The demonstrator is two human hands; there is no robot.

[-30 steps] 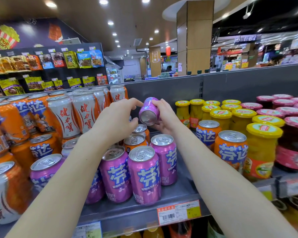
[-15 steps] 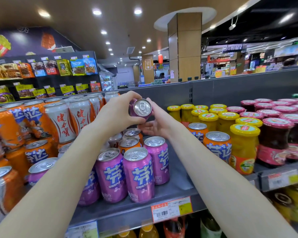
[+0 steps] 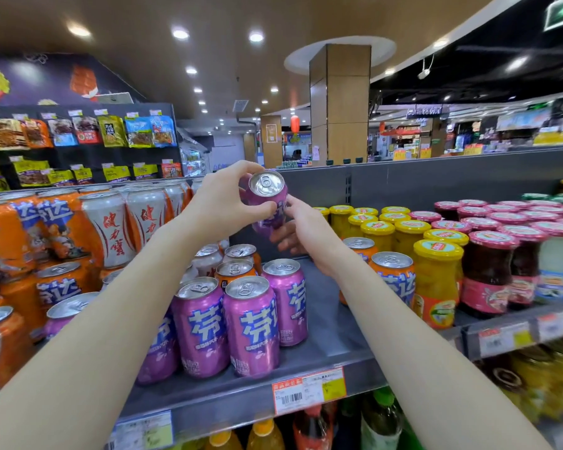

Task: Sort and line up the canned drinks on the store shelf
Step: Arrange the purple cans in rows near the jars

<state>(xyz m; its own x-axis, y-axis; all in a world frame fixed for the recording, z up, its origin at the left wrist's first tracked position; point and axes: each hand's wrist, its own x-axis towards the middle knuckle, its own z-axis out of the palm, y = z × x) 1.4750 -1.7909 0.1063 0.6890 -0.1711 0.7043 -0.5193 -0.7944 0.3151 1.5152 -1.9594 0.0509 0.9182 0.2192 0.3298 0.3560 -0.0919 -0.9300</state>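
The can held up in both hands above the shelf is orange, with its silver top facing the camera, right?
Not quite. The head view shows the held can is purple, not orange. The rest is right: the left hand and right hand both grip it above the shelf, with its silver top facing the camera.

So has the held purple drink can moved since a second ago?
Yes: the purple drink can rose toward the top edge of the grey shelf back panel, lid tipping upward.
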